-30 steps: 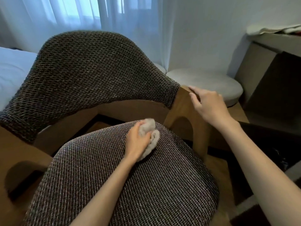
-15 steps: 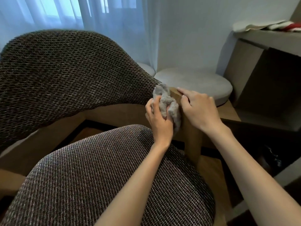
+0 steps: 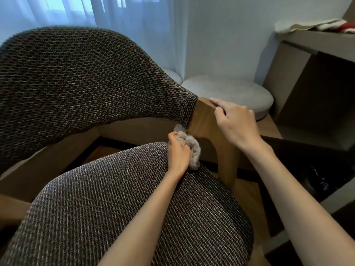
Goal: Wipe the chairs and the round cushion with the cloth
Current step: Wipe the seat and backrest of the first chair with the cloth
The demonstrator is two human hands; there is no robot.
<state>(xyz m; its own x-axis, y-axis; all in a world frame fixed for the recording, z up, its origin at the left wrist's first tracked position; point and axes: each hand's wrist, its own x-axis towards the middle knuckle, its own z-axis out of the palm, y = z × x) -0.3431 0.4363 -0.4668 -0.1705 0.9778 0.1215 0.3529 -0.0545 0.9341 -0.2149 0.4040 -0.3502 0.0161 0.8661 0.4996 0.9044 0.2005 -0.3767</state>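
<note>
A chair with dark woven fabric fills the view: its curved backrest point(image 3: 80, 89) at the upper left, its seat point(image 3: 107, 204) below. My left hand point(image 3: 177, 152) is shut on a bunched grey cloth point(image 3: 193, 148), pressed against the inner side of the chair's wooden armrest post point(image 3: 209, 135), just above the seat's edge. My right hand point(image 3: 234, 121) grips the top outer edge of that wooden armrest. A pale round cushion point(image 3: 228, 91) sits behind the armrest, on a low wooden platform.
Sheer curtains point(image 3: 107, 14) hang behind the chair. A grey shelf unit point(image 3: 315, 43) with folded fabric on top stands at the right, with a dark recess under it. A second pale round cushion point(image 3: 172, 75) peeks out behind the backrest.
My left hand lifted the cloth from the seat to the top of the armrest, then slid it down the post's inner side. My right hand stayed on the armrest top.
</note>
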